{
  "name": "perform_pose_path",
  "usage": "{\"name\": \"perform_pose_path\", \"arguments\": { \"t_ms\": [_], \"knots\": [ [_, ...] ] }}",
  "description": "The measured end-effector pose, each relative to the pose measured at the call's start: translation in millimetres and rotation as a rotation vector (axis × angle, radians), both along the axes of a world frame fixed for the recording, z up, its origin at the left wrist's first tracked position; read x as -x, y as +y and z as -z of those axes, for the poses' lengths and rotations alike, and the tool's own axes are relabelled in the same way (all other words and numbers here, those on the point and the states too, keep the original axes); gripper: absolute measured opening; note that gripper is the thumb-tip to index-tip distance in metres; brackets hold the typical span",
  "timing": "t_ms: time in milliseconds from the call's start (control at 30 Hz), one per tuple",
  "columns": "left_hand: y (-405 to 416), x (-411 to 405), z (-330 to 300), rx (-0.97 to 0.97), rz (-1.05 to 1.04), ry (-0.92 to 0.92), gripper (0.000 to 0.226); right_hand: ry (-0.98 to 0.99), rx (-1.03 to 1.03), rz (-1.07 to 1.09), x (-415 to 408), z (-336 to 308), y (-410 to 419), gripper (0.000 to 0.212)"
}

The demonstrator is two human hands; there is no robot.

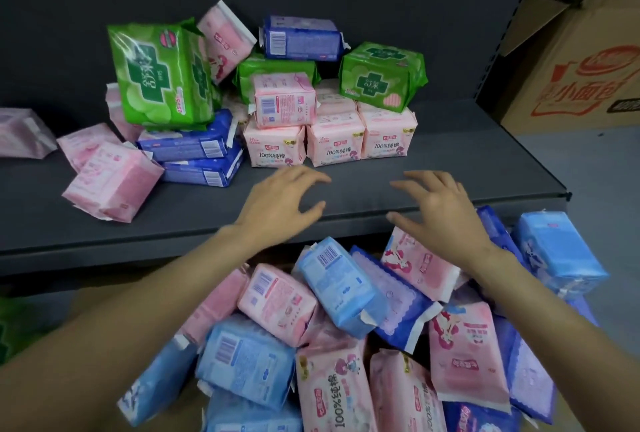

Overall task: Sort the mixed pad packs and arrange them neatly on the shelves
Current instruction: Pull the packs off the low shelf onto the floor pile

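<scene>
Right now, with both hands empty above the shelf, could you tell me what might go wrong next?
The tall green pack leans tilted on the stacked dark blue packs; nudging those could topple it. The pink row carries loose packs on top, so reaching in with the left hand or right hand might knock them down.

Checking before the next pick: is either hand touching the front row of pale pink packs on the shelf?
Apart. The head view shows bare dark shelf between the left hand, the right hand and the pale pink packs; both hands are empty.
</scene>
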State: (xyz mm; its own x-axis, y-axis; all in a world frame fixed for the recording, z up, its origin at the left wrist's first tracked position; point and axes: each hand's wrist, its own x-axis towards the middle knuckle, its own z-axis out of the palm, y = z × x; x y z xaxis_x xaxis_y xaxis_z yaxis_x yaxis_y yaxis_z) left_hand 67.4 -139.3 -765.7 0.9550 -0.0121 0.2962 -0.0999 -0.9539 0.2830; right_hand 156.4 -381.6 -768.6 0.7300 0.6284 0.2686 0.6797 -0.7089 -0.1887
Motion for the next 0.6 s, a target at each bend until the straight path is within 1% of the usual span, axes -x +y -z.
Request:
{"name": "perform_pose_path", "arguments": {
  "t_ms": [33,100,167,200,267,367,433,500,567,600],
  "knots": [
    [15.2,-11.8,-8.1,-0.004,-0.035,-0.066,0.039,-0.032,-0.04,-0.031,-8.5,-9.0,12.2,0.052],
    [43.0,-38.2,-24.4,-0.057,-0.107,-0.162,0.041,-0.046,-0.058,-0.083,-26.6,-26.0,39.5,0.054],
    [67.6,-68.4,-40.3,-0.15,-0.165,-0.21,0.051,-0.026,-0.042,-0.134,-49.0,-36.9,70.1,0.059],
    [78.7,-84.2,-48.1,-0.196,-0.187,-0.202,0.059,-0.013,-0.034,-0.15,-62.0,-40.1,86.9,0.063],
    [85.2,-106.5,-56.8,-0.252,-0.224,-0.126,0.076,0.011,0.02,-0.173,-80.9,-40.1,108.8,0.071],
    [97.5,-140.6,-53.6,-0.326,-0.301,0.085,0.103,0.066,0.131,-0.148,-111.6,-29.8,144.1,0.086],
    [103.0,-150.2,-44.3,-0.335,-0.35,0.22,0.108,0.117,0.242,-0.12,-122.6,-22.4,158.7,0.094],
    [107.9,-151.5,-37.4,-0.336,-0.365,0.24,0.105,0.072,0.367,-0.072,-128.0,-15.2,165.0,0.097],
    [110.9,-146.9,-34.4,-0.387,-0.343,0.174,0.102,-0.044,0.479,-0.01,-129.6,-10.0,166.2,0.095],
    [112.2,-143.4,-34.4,-0.4,-0.337,0.144,0.104,-0.082,0.5,0.018,-129.9,-8.9,165.2,0.091]
  ]
}}
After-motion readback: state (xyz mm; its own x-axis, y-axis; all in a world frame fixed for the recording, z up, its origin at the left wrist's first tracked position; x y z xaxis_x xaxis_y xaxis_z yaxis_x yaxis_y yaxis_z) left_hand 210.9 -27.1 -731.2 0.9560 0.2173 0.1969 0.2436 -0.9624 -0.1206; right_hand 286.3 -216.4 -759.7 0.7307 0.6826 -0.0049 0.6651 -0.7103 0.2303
